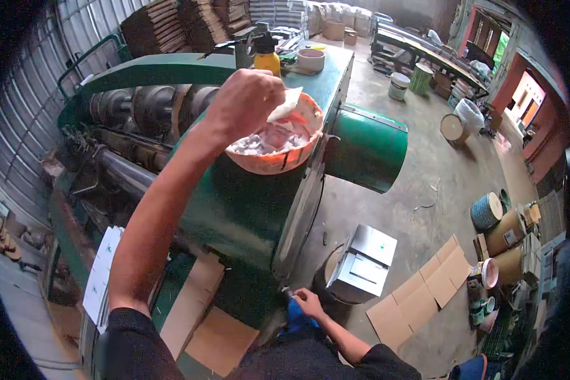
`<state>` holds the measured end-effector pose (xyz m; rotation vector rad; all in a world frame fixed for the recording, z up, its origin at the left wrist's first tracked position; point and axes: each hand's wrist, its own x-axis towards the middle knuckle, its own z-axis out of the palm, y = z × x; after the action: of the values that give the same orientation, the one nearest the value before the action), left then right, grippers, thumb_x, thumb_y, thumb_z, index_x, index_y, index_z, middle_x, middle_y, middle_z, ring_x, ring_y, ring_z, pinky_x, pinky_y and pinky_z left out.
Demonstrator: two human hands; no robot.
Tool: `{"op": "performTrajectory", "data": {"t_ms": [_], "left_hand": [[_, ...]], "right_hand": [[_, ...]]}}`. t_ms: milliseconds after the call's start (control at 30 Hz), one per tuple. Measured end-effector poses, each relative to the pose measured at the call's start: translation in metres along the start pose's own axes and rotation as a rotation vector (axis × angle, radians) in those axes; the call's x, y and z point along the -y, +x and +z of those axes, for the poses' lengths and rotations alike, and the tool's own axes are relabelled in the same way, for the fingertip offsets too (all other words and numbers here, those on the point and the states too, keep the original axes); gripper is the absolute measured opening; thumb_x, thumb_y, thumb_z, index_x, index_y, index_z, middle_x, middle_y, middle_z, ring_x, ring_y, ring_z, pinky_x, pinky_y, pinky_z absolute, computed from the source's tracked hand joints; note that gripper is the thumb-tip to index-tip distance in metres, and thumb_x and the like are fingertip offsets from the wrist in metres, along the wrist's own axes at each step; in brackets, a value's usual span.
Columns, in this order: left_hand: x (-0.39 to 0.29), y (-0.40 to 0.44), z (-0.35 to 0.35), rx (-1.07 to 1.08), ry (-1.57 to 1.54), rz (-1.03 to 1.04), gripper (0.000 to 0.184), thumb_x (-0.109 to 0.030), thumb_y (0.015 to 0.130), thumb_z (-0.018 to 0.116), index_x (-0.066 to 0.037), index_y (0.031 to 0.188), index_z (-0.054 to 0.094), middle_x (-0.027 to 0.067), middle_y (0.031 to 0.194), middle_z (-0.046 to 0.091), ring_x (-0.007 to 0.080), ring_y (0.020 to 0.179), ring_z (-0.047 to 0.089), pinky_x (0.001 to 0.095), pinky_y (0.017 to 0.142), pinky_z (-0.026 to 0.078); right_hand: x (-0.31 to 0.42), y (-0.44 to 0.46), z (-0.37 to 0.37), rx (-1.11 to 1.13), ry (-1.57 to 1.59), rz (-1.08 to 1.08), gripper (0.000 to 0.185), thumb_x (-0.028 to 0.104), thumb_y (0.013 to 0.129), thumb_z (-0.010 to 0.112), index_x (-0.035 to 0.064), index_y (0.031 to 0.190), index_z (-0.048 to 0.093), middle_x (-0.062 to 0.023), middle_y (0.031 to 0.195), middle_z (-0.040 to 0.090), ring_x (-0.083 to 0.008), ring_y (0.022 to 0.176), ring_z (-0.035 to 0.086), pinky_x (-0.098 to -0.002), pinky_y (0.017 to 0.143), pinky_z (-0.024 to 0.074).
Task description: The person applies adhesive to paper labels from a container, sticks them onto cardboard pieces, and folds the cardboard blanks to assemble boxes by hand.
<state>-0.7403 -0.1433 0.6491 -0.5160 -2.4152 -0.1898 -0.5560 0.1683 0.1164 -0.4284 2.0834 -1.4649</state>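
My left hand (247,101) is closed on a pale, flat scraper-like piece (286,105) above an orange bowl (269,166). Whitish, paste-like stuff with pink and red patches fills the bowl, which stands on a green machine (247,209). The fingers partly cover the pale piece, so its exact kind is unclear. Low down by the machine's corner, my right hand (307,304) hangs loosely with its fingers bent and slightly apart. It is nearest to something blue (294,316), and nothing shows in its fingers.
A yellow bottle (267,62) and a small pinkish tub (311,60) stand behind the bowl. Rollers (155,104) lie left of it, a green cylinder (367,147) juts out right. White printed sheets (364,263) rest on a drum; flat cardboard (421,291) covers some floor.
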Motion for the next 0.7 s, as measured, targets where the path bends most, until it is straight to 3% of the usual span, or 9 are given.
{"op": "performTrajectory", "data": {"t_ms": [33,67,100,200,333,433,500,633,700], "left_hand": [[-0.002,0.000,0.000,0.028,0.018,0.004,0.011,-0.008,0.087,0.064,0.002,0.085,0.067,0.0161,0.077,0.066,0.0300,0.070,0.066,0.0356,0.065,0.052],[-0.006,-0.001,0.000,0.052,-0.036,-0.073,0.011,-0.009,0.086,0.066,0.002,0.086,0.069,0.0147,0.076,0.067,0.0242,0.069,0.067,0.0332,0.065,0.052],[-0.011,-0.003,-0.002,0.054,-0.040,-0.074,0.011,-0.009,0.086,0.066,0.002,0.086,0.069,0.0147,0.076,0.067,0.0242,0.069,0.067,0.0332,0.065,0.052],[-0.020,-0.003,-0.004,0.143,-0.343,-0.257,0.014,-0.013,0.086,0.069,0.001,0.089,0.072,0.0099,0.077,0.071,0.0100,0.071,0.065,0.0287,0.065,0.052],[-0.027,0.002,-0.005,0.082,-0.351,-0.383,0.014,-0.012,0.085,0.070,0.000,0.092,0.071,0.0088,0.078,0.072,0.0101,0.070,0.065,0.0273,0.066,0.052],[-0.030,0.007,-0.001,0.006,-0.462,-0.311,0.016,-0.013,0.085,0.070,0.000,0.095,0.070,0.0101,0.078,0.071,0.0115,0.069,0.066,0.0282,0.066,0.053],[-0.034,0.009,-0.001,0.072,-0.562,-0.401,0.022,-0.012,0.084,0.071,-0.001,0.103,0.067,0.0116,0.077,0.070,0.0131,0.068,0.066,0.0293,0.065,0.053],[-0.030,0.004,-0.004,0.061,-0.523,-0.415,0.039,-0.009,0.081,0.072,0.001,0.117,0.060,0.0103,0.080,0.069,0.0145,0.068,0.065,0.0305,0.065,0.053],[-0.015,0.001,0.003,0.016,-0.558,-0.398,0.044,-0.011,0.079,0.066,-0.001,0.121,0.061,0.0176,0.085,0.071,0.0223,0.070,0.070,0.0330,0.067,0.054]], "right_hand": [[0.000,0.001,-0.001,0.004,-0.001,0.007,0.021,0.017,0.088,0.070,0.0025,0.103,0.067,-0.0104,0.086,0.071,-0.0141,0.078,0.066,-0.0309,0.075,0.0530],[0.000,0.003,-0.002,-0.008,0.000,-0.001,0.022,0.017,0.087,0.070,0.0026,0.103,0.067,-0.0103,0.086,0.071,-0.0143,0.078,0.066,-0.0311,0.074,0.0530],[-0.002,0.004,-0.001,-0.023,0.002,-0.011,0.022,0.017,0.087,0.070,0.0027,0.103,0.067,-0.0102,0.085,0.071,-0.0145,0.077,0.066,-0.0312,0.074,0.0530],[0.010,0.006,0.003,-0.017,0.029,-0.021,0.023,0.017,0.088,0.070,0.0017,0.104,0.067,-0.0101,0.089,0.071,-0.0148,0.082,0.067,-0.0307,0.077,0.0533],[0.012,0.009,0.020,0.042,0.008,-0.014,0.025,0.016,0.089,0.069,0.0000,0.108,0.066,-0.0093,0.095,0.072,-0.0134,0.089,0.067,-0.0302,0.082,0.0536],[0.015,0.007,0.034,0.079,0.031,-0.020,0.026,0.018,0.089,0.069,0.0010,0.108,0.065,-0.0090,0.093,0.071,-0.0140,0.085,0.066,-0.0308,0.080,0.0532],[0.013,0.004,0.039,0.098,0.066,-0.017,0.026,0.021,0.088,0.070,0.0030,0.107,0.066,-0.0090,0.088,0.069,-0.0156,0.078,0.064,-0.0317,0.075,0.0524],[0.000,0.005,0.044,0.108,0.060,-0.049,0.028,0.024,0.088,0.071,0.0046,0.108,0.066,-0.0078,0.089,0.069,-0.0161,0.081,0.064,-0.0324,0.077,0.0524],[-0.003,0.006,0.043,0.108,0.064,-0.062,0.028,0.023,0.087,0.071,0.0048,0.108,0.066,-0.0082,0.089,0.069,-0.0162,0.082,0.065,-0.0324,0.078,0.0527]]}}
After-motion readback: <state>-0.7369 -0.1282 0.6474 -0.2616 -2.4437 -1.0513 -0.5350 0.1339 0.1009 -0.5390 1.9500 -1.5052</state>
